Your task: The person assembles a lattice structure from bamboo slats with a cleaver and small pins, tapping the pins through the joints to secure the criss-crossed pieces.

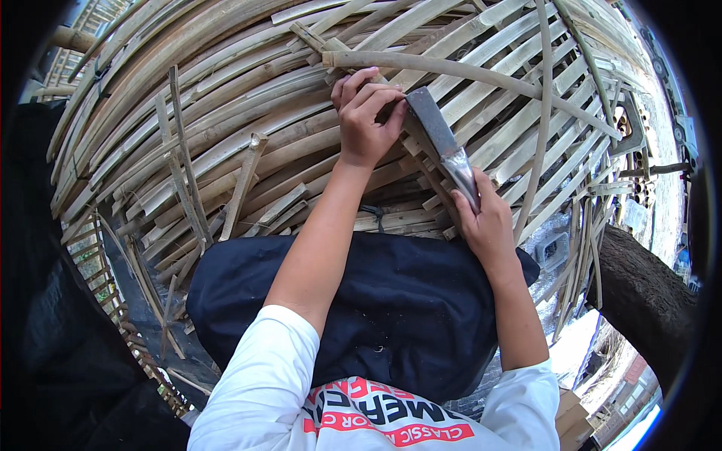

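My right hand (489, 225) is closed around the silver, tape-like wrapped handle of a broad cleaver-like knife (431, 120). Its grey rectangular blade points up and to the left, and its tip end lies right beside my left fingertips. My left hand (367, 120) has its fingers curled, with thumb and forefinger drawn together near the blade's end. Whatever it pinches is too small or hidden to make out. Just beyond the left hand, a thick bamboo strip (451, 69) runs across the split bamboo slats (481, 45), curving down to the right.
A dense pile of split bamboo (226, 98) fills the far side and left. Dark cloth (353, 308) covers my lap. A tree trunk (639, 293) leans at the right, near a clear plastic container (553, 250). Loose sticks (244, 184) jut up nearer me.
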`<state>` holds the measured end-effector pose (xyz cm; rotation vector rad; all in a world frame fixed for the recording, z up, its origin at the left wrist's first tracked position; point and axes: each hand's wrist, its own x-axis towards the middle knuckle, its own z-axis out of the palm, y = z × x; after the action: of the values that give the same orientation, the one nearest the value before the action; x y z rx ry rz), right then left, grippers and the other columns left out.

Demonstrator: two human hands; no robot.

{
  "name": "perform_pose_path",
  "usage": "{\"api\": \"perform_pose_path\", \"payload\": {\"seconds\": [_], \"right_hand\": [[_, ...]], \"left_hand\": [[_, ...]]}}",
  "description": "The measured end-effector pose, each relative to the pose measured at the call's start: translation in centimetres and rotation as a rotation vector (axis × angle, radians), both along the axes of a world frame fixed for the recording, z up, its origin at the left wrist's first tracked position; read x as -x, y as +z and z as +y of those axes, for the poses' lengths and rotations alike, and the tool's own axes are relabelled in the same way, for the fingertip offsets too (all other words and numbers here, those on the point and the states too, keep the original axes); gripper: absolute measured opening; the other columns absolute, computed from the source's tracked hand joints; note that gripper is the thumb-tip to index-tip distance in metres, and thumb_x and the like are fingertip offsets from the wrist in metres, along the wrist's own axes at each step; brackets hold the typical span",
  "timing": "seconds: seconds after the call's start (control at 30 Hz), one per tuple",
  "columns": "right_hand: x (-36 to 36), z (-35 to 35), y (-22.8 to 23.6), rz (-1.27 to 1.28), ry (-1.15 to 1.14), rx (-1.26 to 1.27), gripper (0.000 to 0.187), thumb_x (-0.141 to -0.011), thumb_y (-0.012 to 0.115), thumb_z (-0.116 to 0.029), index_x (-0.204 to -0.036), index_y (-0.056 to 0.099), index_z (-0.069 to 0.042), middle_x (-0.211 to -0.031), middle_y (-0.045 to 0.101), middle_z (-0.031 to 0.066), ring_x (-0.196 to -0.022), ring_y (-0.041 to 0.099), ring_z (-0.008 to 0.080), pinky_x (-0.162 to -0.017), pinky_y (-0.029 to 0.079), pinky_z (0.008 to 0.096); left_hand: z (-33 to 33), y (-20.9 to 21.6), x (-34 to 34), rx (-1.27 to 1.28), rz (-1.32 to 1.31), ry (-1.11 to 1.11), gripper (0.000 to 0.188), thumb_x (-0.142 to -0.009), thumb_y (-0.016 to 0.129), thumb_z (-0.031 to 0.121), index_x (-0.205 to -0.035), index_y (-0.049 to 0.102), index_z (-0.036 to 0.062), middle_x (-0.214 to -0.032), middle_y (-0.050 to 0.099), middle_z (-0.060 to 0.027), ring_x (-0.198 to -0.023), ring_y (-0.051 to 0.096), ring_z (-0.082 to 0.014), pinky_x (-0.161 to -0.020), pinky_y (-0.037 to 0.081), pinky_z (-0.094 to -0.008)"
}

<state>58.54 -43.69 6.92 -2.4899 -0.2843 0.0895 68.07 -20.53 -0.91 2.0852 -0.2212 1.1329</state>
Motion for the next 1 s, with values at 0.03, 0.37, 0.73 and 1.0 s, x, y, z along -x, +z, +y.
{"api": "perform_pose_path", "payload": {"seconds": [0.03,0.37,0.73,1.0], "right_hand": [[0.0,0.1,0.1,-0.005,0.000,0.000,0.042,-0.095,0.069,-0.025,-0.132,0.057,-0.008,-0.096,0.071,0.0247,-0.089,0.070,0.0442,-0.075,0.055,0.0462],[0.1,-0.1,-1.0,-0.061,-0.057,-0.104,0.041,-0.095,0.069,-0.025,-0.131,0.056,-0.009,-0.095,0.071,0.0247,-0.088,0.070,0.0448,-0.073,0.054,0.0471],[-0.2,-0.5,-1.1,-0.037,-0.050,-0.150,0.041,-0.095,0.069,-0.025,-0.130,0.057,-0.007,-0.093,0.071,0.0248,-0.086,0.071,0.0439,-0.073,0.055,0.0453],[-0.2,-1.5,-1.1,-0.014,0.005,-0.179,0.044,-0.093,0.070,-0.023,-0.132,0.057,-0.007,-0.095,0.071,0.0232,-0.088,0.072,0.0423,-0.075,0.055,0.0439]], "left_hand": [[0.0,0.1,-0.1,0.000,-0.005,0.000,0.011,-0.075,0.082,0.012,-0.081,0.073,0.0146,-0.091,0.075,0.0019,-0.116,0.062,-0.0247,-0.104,0.038,-0.0426],[-1.0,1.0,0.5,0.010,0.039,0.040,0.013,-0.073,0.086,0.017,-0.079,0.074,0.0153,-0.088,0.072,0.0017,-0.114,0.061,-0.0246,-0.106,0.036,-0.0449],[-1.1,2.1,0.5,-0.046,0.100,0.100,0.013,-0.072,0.084,0.014,-0.077,0.073,0.0148,-0.084,0.069,0.0020,-0.110,0.061,-0.0241,-0.106,0.035,-0.0471],[0.3,2.0,1.5,-0.077,0.086,-0.032,0.013,-0.071,0.084,0.015,-0.072,0.071,0.0142,-0.092,0.072,0.0051,-0.109,0.057,-0.0236,-0.108,0.032,-0.0477]]}}
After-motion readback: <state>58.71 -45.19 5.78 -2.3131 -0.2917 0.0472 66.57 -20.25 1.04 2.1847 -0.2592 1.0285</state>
